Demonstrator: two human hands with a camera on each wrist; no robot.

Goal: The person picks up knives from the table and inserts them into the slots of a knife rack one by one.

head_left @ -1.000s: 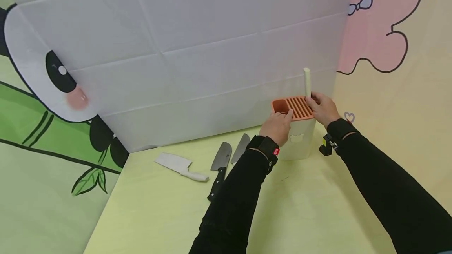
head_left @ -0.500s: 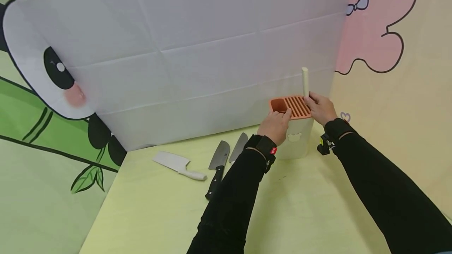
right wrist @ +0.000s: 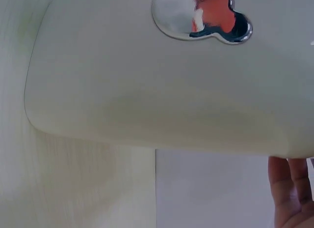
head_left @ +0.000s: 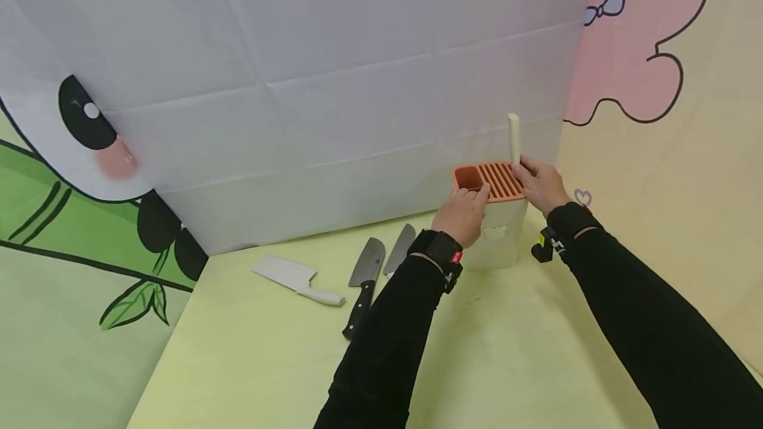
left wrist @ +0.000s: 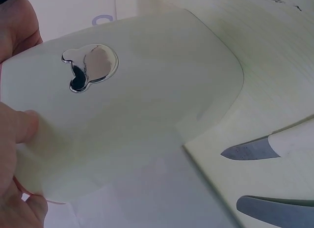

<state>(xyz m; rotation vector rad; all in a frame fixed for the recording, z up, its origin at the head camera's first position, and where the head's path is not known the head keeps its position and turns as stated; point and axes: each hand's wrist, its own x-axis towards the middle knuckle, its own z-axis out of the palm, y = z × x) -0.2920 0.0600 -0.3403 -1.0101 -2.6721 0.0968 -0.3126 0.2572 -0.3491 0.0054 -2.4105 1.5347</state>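
Observation:
A cream knife holder (head_left: 490, 253) with an orange slotted top stands upright on the table by the back wall. My left hand (head_left: 460, 217) grips its left end, fingertips over the top rim; the left wrist view shows the thumb (left wrist: 27, 126) on the front face. At the right end my right hand (head_left: 542, 185) holds the holder, thumb beside the foot of a pale knife handle (head_left: 514, 138) that stands up from the slots. Fingers of this hand (right wrist: 289, 188) touch the holder's side edge in the right wrist view. The blade below the handle is hidden.
Left of the holder lie a white-handled cleaver (head_left: 298, 278), a black-handled knife (head_left: 365, 283) and another knife (head_left: 400, 249) partly hidden by my left sleeve. Behind the yellow table (head_left: 238, 363) rises a pale cloth wall (head_left: 334, 124).
The view has shifted slightly, so the knives and wall print sit further left. Both hands keep their places on the holder, and the pale handle stays upright.

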